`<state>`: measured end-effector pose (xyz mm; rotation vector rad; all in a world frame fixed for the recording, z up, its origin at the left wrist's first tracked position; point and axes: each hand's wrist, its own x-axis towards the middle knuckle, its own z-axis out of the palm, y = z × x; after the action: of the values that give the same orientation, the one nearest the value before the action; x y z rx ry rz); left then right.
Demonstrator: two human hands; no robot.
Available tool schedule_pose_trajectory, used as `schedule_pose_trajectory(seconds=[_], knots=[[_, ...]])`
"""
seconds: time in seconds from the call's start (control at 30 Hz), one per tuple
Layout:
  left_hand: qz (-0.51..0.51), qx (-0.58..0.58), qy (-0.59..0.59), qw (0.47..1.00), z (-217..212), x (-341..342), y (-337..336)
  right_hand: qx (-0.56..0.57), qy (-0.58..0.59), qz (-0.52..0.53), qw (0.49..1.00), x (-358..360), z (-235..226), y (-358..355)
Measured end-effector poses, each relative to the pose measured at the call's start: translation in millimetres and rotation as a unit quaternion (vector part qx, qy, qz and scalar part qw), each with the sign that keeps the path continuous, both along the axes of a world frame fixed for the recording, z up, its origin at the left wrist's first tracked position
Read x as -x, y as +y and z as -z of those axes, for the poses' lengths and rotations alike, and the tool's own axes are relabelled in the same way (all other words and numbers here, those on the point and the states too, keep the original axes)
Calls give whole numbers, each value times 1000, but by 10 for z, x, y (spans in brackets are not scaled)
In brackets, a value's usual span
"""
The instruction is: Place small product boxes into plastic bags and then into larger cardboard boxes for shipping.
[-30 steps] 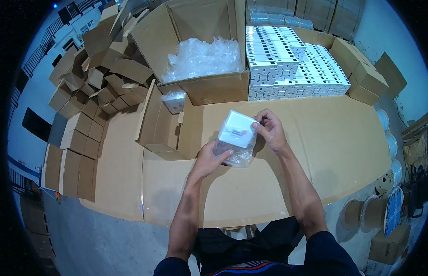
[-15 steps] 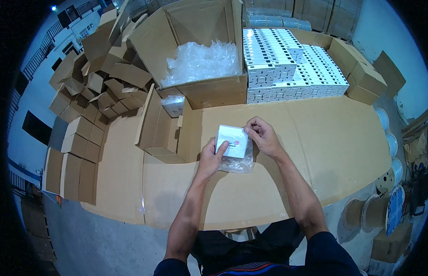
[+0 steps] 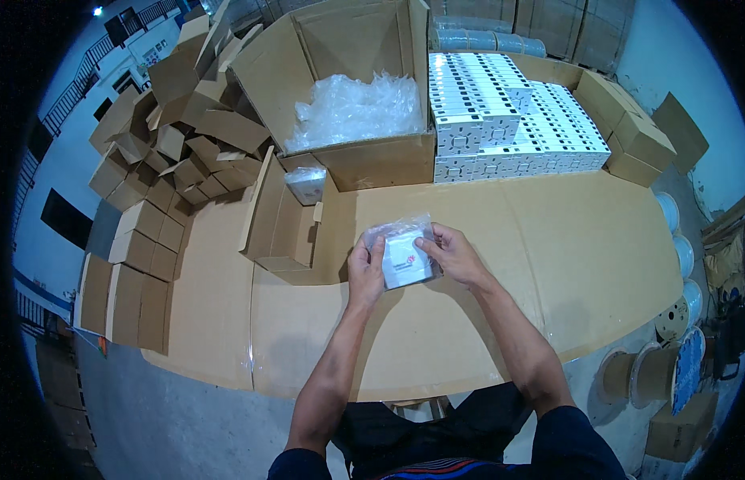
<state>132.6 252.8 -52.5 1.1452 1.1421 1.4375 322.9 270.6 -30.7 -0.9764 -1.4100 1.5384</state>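
Note:
A flat, square white panel in a clear plastic bag (image 3: 406,259) is held up over the table between my two hands. My left hand (image 3: 366,270) grips its left side, thumb on the front. My right hand (image 3: 456,254) pinches the right side near the top corner, with the thumb over the front. The bag's loose end stands above the panel's upper edge. Just left of my hands is an open cardboard box (image 3: 286,240) on the table, with one bagged white piece (image 3: 306,185) at its far end.
A large carton (image 3: 364,164) full of clear plastic bags (image 3: 356,108) stands behind. Stacked white panels (image 3: 520,148) fill the back right. Empty cardboard boxes (image 3: 144,232) pile up at the left. Cable spools (image 3: 640,372) stand beyond the table's right edge.
The white panel was on top of the bag and is now inside it. The bag's loose end has swung from below the panel to above it. My right hand has moved lower.

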Motion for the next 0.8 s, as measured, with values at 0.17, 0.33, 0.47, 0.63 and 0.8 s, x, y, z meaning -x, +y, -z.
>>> schedule_pose_trajectory(seconds=[0.17, 0.33, 0.47, 0.63, 0.8], knots=[[18, 4, -8, 1000, -160, -72, -51, -6, 47, 46, 998, 47, 68, -13], [17, -29, -18, 999, -201, -75, -75, 48, 164, 77, 982, 0, 64, -44], [0, -30, 6, 1000, -351, -148, -158, 44, 168, 93, 981, -94, 7, -63], [35, -56, -23, 998, -227, -99, -106, -22, 264, 76, 961, -65, -95, -38], [13, -15, -35, 999, -236, -39, -75, -63, 113, 67, 989, -105, -189, -31]])
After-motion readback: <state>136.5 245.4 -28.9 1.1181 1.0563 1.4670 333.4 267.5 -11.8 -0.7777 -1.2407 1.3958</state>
